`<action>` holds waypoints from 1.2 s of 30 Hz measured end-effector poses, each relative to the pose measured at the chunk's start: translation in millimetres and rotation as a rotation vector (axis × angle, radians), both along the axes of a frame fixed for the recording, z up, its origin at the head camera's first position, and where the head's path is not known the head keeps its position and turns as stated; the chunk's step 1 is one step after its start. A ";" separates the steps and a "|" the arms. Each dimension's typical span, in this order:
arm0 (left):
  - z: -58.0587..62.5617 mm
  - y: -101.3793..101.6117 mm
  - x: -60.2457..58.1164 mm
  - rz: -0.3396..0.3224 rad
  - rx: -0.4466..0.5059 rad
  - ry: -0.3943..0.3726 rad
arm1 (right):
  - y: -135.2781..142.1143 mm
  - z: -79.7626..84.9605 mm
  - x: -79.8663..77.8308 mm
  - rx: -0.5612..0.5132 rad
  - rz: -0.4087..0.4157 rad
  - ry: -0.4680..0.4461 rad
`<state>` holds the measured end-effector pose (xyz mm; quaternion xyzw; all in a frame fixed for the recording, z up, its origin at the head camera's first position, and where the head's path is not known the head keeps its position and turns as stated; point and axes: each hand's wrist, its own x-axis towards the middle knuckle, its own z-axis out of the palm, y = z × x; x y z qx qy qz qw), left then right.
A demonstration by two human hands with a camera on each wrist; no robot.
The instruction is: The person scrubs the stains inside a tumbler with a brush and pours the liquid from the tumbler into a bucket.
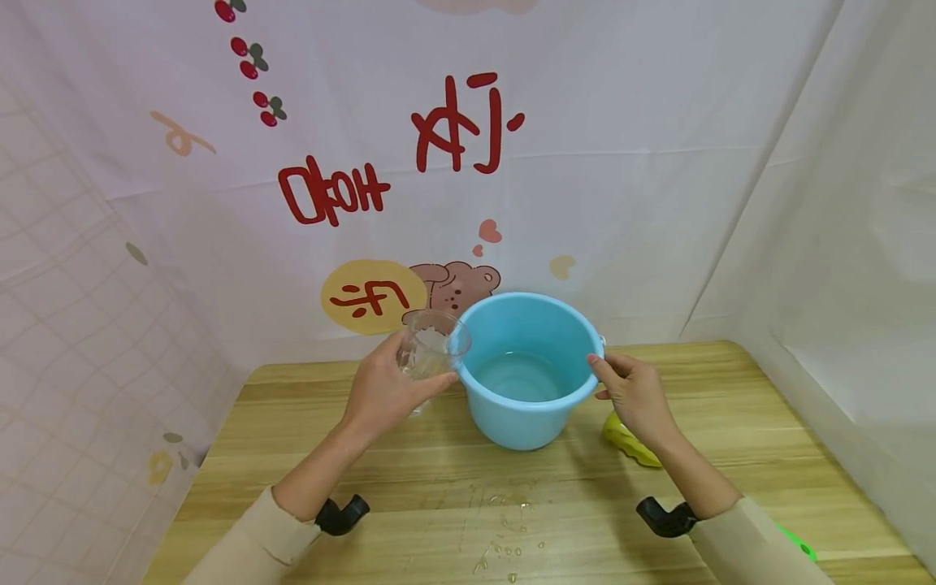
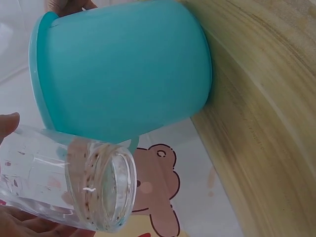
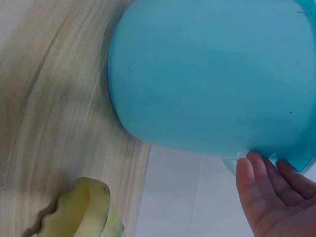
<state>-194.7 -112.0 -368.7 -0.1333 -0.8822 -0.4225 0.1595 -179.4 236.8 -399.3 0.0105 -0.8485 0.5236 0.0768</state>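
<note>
A clear cup [image 1: 427, 351] with a thick base is in my left hand [image 1: 382, 388], thumb on one side and fingers on the other. Its rim comes up against the left rim of a light blue bucket [image 1: 521, 424]. In the left wrist view the cup [image 2: 69, 177] is seen from the side, off the table, beside the bucket [image 2: 128, 69]. Shallow water [image 1: 521, 378] covers the bucket's floor. At the bucket's right rim, my right hand [image 1: 638, 398] pinches the edge with thumb on top and fingers [image 3: 261, 180] beneath.
Right of the bucket lies a yellow wavy-edged thing [image 1: 629, 443], perhaps a sponge. A bright green object [image 1: 797, 543] shows partly behind the right sleeve. Water drops [image 1: 504, 520] dot the wooden table [image 1: 424, 520] in front. A printed white cloth [image 1: 621, 203] hangs behind.
</note>
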 end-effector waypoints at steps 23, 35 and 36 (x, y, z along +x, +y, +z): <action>25.9 12.6 -5.4 0.062 -0.242 0.073 | 0.8 -0.4 -0.3 0.019 0.009 0.009; 37.0 16.7 -5.8 0.036 -0.303 0.017 | -0.7 0.3 0.4 0.026 -0.002 0.000; 38.3 17.2 -5.8 0.035 -0.311 0.010 | -0.9 0.3 0.4 0.020 -0.004 -0.001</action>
